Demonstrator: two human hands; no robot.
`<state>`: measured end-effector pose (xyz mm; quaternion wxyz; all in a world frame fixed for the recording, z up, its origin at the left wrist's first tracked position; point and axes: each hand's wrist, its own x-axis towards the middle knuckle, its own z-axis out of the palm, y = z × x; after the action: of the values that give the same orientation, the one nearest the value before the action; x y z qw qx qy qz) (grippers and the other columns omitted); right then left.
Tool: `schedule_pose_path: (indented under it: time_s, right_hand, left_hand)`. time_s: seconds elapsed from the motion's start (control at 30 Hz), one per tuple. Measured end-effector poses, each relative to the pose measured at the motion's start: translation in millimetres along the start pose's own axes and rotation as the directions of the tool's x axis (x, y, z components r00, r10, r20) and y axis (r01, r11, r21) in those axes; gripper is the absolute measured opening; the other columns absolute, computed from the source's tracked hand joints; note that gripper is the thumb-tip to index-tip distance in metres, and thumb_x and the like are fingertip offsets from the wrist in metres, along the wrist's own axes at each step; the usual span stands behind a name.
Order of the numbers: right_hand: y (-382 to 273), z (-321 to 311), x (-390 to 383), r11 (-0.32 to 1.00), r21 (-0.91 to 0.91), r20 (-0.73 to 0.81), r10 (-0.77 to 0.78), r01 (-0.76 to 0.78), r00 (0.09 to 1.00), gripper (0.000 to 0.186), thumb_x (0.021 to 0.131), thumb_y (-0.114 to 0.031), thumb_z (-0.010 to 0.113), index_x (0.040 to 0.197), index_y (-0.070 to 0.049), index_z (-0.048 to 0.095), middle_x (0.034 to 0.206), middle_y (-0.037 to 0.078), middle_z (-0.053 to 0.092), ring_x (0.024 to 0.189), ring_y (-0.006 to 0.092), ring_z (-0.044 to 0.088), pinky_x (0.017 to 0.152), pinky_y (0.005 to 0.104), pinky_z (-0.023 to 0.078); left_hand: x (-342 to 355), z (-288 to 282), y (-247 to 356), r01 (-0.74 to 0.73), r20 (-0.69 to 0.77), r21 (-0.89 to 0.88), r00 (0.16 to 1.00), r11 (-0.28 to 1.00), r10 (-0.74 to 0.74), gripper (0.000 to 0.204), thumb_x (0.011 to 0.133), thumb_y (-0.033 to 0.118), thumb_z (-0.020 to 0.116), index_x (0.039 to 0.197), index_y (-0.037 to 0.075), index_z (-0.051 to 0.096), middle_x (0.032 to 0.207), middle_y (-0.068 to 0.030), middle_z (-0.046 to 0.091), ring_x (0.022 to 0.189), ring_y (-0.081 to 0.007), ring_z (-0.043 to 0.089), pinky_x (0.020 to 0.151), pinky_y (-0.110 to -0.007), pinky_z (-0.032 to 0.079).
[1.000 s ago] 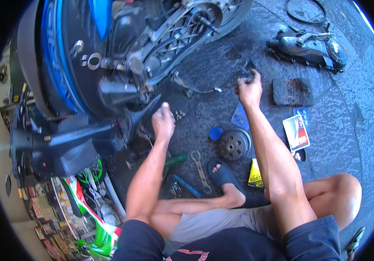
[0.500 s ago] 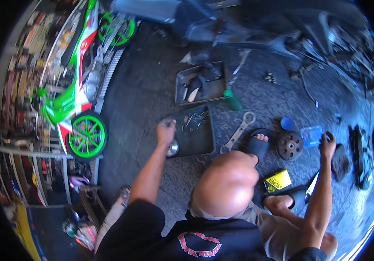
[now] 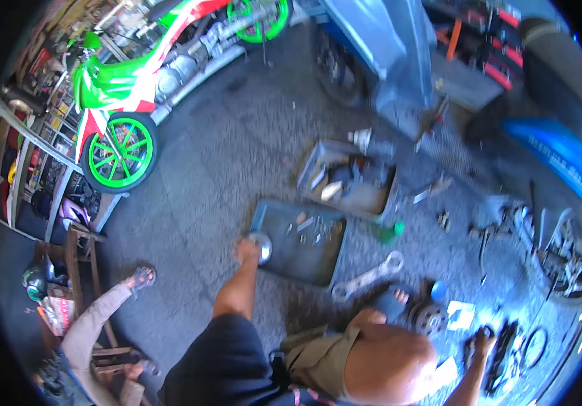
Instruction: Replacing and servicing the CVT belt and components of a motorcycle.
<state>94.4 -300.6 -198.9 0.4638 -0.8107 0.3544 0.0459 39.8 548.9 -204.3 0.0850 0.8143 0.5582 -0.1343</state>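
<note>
Now the left hand (image 3: 246,251) met the silver disc (image 3: 262,247) at the tray's (image 3: 291,262) left edge, grip unclear; raised walls presumably corralled those small metal parts (image 3: 314,227). Rightward, the right hand's (image 3: 485,339) fingers, beside the engine cover (image 3: 506,353), couldn't be read.

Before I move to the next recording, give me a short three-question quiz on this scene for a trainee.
1. True or false: the wrench lies on the floor, outside the tray of small parts.
2. Which hand is nearest the silver disc?
3. Fill in: the motorcycle at upper left has wheels coloured bright ____.

Key: 1. True. 2. The left hand. 3. Green.
</note>
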Motion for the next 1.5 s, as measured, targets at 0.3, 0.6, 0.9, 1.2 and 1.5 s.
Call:
schedule_pose_path:
  time_s: [0.3, 0.6, 0.9, 1.2, 1.5]
  right_hand:
    - [-29.2, 22.8, -38.3, 0.943, 0.329, 0.110, 0.022, -0.057, 0.994, 0.021, 0.090, -0.011, 0.060, 0.109, -0.003, 0.063, 0.071, 0.006, 0.061, 0.045, 0.0121, 0.050, 0.038, 0.0259, 0.040]
    - [-85.3, 93.8, -67.1, 0.946, 0.284, 0.226, -0.221, 0.153, 0.949, 0.027, 0.091, -0.004, 0.059, 0.118, -0.006, 0.060, 0.078, 0.007, 0.065, 0.052, 0.0112, 0.053, 0.044, 0.0254, 0.044]
    - [-243.8, 224.4, -166.5, 0.855, 0.507, 0.464, -0.161, -0.113, 0.871, 0.052, 0.099, -0.051, 0.044, 0.118, -0.003, 0.053, 0.078, 0.009, 0.063, 0.063, 0.0191, 0.058, 0.056, 0.0351, 0.050]
    - [-270.3, 186.7, -130.8, 0.803, 0.512, -0.010, -0.347, 0.303, 0.938, 0.057, 0.098, -0.047, 0.047, 0.116, 0.007, 0.055, 0.096, 0.022, 0.065, 0.083, 0.0275, 0.061, 0.078, 0.0385, 0.048]
    - [-234.6, 168.5, -143.9, 0.836, 0.079, -0.392, -0.474, 0.543, 0.788, 0.053, 0.101, -0.031, 0.044, 0.135, 0.009, 0.043, 0.129, 0.031, 0.053, 0.119, 0.0435, 0.051, 0.104, 0.0456, 0.037]
  left_hand:
    - [-37.1, -11.6, 34.5, -0.030, -0.198, -0.228, 0.980, 0.973, -0.016, 0.075, 0.071, 0.047, 0.079, 0.125, -0.002, 0.056, 0.125, -0.0261, 0.058, 0.121, -0.0382, 0.054, 0.100, -0.039, 0.046]
    - [-68.8, -3.1, 52.8, -0.177, -0.115, -0.682, 0.984, 0.710, 0.135, 0.046, 0.080, 0.039, 0.076, 0.096, -0.004, 0.066, 0.089, -0.0166, 0.069, 0.080, -0.0230, 0.064, 0.073, -0.036, 0.051]
    - [-319.7, -69.6, 222.8, -0.222, -0.020, -0.960, 0.662, 0.171, 0.749, 0.027, 0.097, 0.029, 0.059, 0.102, 0.003, 0.065, 0.094, -0.0084, 0.068, 0.083, -0.0168, 0.062, 0.074, -0.033, 0.051]
    - [-421.4, -71.3, 257.7, -0.393, 0.014, -0.909, 0.301, 0.138, 0.953, 0.050, 0.101, 0.048, 0.040, 0.122, 0.006, 0.055, 0.108, -0.0131, 0.063, 0.091, -0.0212, 0.063, 0.055, -0.034, 0.051]
    - [-414.6, -68.7, 297.0, 0.408, 0.388, -0.899, 0.568, 0.161, 0.726, 0.054, 0.100, 0.047, 0.045, 0.126, 0.001, 0.055, 0.116, -0.0127, 0.063, 0.105, -0.0245, 0.060, 0.091, -0.041, 0.048]
